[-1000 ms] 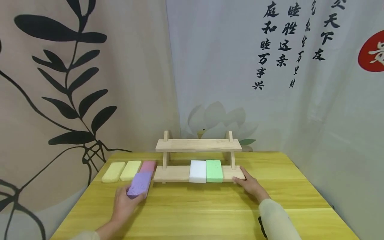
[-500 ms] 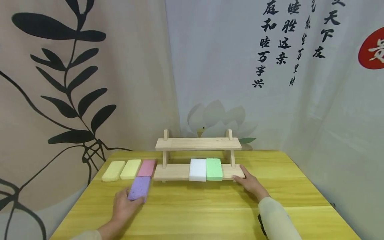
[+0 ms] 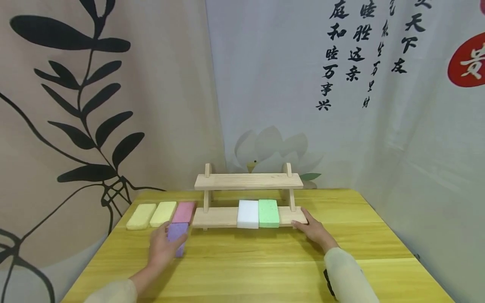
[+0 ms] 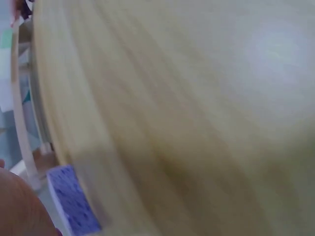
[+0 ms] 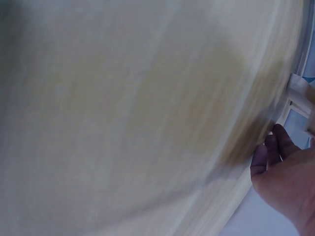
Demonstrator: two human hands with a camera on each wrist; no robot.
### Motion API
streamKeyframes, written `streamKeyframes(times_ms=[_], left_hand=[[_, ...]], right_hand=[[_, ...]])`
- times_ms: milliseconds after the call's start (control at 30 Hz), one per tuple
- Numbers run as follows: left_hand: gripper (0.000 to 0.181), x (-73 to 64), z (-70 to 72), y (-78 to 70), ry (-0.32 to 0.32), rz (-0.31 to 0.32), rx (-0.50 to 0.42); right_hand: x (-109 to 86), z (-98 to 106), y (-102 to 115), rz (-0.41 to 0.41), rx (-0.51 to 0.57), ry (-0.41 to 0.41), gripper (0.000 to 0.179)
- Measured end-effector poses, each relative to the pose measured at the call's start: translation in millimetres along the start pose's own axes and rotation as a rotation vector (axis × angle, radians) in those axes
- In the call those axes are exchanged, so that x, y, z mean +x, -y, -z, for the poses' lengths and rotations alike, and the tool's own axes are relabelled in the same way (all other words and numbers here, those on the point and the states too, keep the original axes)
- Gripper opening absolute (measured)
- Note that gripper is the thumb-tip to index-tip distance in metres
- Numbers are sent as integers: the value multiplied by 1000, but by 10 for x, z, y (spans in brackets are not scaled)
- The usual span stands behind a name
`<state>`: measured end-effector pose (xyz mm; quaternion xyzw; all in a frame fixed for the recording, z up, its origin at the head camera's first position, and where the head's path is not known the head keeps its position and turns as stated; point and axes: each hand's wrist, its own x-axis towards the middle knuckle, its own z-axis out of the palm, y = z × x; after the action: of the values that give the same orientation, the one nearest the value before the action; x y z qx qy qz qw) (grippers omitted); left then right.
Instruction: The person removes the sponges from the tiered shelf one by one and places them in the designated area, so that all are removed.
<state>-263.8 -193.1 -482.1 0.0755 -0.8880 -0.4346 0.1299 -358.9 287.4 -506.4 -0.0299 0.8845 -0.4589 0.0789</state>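
Observation:
A purple sponge point(image 3: 177, 232) lies on the table just in front of a pink sponge point(image 3: 184, 212). My left hand point(image 3: 161, 247) hovers over its left side, thumb and fingers spread apart and partly covering it. In the left wrist view the purple sponge point(image 4: 73, 199) shows beside the hand point(image 4: 22, 206), with no fingers wrapped round it. A two-tier wooden shelf point(image 3: 216, 217) stands at the middle back. My right hand point(image 3: 314, 229) holds the right end of its lower board, thumb at the front. White point(image 3: 248, 213) and green point(image 3: 268, 213) sponges sit side by side on that board.
Two yellow sponges, a left one point(image 3: 141, 216) and a right one point(image 3: 163, 213), lie left of the pink sponge. The upper board point(image 3: 248, 181) of the shelf is bare. A printed curtain point(image 3: 261, 84) hangs behind the table point(image 3: 246, 269).
The purple sponge has come down and nearer the front edge, away from overlapping the pink one. My left hand has let go and moved forward over it. The right hand stays on the shelf.

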Motion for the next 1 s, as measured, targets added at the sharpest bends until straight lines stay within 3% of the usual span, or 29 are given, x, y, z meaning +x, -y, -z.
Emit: streamKeyframes(times_ms=[267, 500, 767, 1000], left_hand=[[91, 87, -271, -261, -4, -7, -93], [86, 165, -563, -499, -58, -53, -123], [87, 168, -832, -794, -26, -43, -140], [89, 131, -1114, -998, 6, -46, -172]], right_hand=[[12, 15, -3, -20, -18, 8, 99], [-34, 2, 79, -24, -44, 7, 93], [-24, -10, 70, -16, -26, 7, 92], [90, -10, -84, -49, 27, 4, 108]])
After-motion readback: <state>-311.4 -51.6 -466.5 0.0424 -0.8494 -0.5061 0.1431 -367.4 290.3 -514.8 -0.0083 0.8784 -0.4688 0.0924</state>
